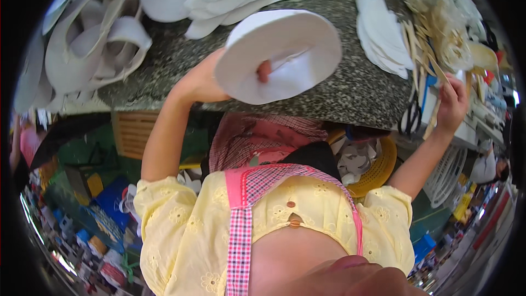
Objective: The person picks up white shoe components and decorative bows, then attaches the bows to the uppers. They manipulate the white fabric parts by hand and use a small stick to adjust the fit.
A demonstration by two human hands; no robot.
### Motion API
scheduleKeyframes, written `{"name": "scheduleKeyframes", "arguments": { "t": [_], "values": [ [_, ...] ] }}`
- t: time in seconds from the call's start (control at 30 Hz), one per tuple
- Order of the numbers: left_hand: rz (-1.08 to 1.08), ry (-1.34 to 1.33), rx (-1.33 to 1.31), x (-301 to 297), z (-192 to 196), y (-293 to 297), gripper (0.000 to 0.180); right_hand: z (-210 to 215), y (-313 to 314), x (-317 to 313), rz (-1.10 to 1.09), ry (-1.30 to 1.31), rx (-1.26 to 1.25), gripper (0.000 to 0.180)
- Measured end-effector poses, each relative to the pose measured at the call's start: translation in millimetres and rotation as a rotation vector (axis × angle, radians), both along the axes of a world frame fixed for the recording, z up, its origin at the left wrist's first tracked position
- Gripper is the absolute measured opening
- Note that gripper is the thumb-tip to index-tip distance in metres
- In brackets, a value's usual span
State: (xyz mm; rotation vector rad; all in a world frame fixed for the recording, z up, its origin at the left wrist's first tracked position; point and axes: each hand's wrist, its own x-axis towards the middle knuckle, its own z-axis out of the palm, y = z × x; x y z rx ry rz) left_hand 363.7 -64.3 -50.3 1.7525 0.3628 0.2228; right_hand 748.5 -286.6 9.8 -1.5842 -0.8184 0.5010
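The left hand, upper centre of the frame, grips a rolled white paper cone, a fingertip showing through its open mouth. The right hand, at the right edge, pinches a thin wooden stick from a pile of sticks above it. Both work over a speckled grey bench. Flat white paper cutouts lie between cone and sticks; curled white offcuts fill the upper left. A yellow basket sits below the bench edge.
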Motion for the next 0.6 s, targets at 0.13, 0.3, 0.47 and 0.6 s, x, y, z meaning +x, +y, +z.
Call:
{"name": "scheduleKeyframes", "arguments": {
  "t": [0.13, 0.3, 0.47, 0.6],
  "values": [
    [-0.082, -0.115, -0.044, 3, -1, 0, 0.018, 14, 35, -131, 0.413, -0.293, 0.064, 0.017],
    [-0.054, -0.124, 0.098, 1, -39, 3, 0.017, -19, 88, -202, 0.690, -0.669, -0.061, 0.014],
    [-0.019, -0.134, 0.439, -6, -21, -2, 0.021, -32, 94, -194, 0.563, -0.864, -0.278, 0.014],
    [-0.156, -0.078, 0.650, -8, -16, -2, 0.030, -30, 99, -197, 0.560, -0.873, -0.294, 0.013]
  ]
}}
